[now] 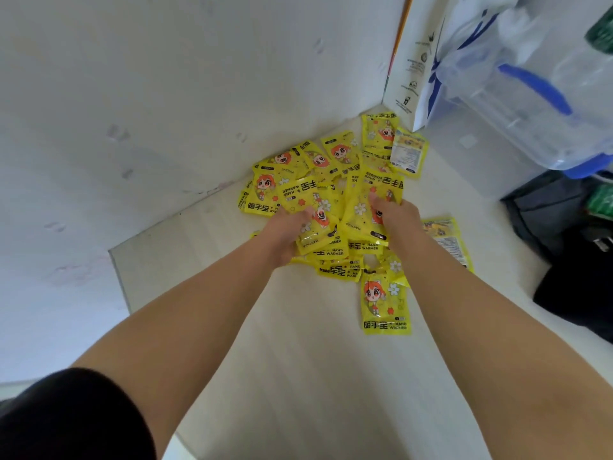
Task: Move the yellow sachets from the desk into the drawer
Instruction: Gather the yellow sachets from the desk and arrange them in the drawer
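Since the yellow sachets [318, 161] lie in a loose heap on the table [298, 343], close to the wall [132, 94], both hands reach in at once. The left hand [288, 234] curls its fingers round a bunch, and the right hand [394, 214] grips another sachet, probably to lift more per trip. The drawer is out of view.

Glossy plastic-film sachets [384, 303] — matt pale wood-grain desk [298, 360] — clear plastic tub [530, 104].

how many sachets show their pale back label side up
2: first sachet at the far edge of the pile beside the paper bag, second sachet just right of the right hand. Others may be hidden in the pile.
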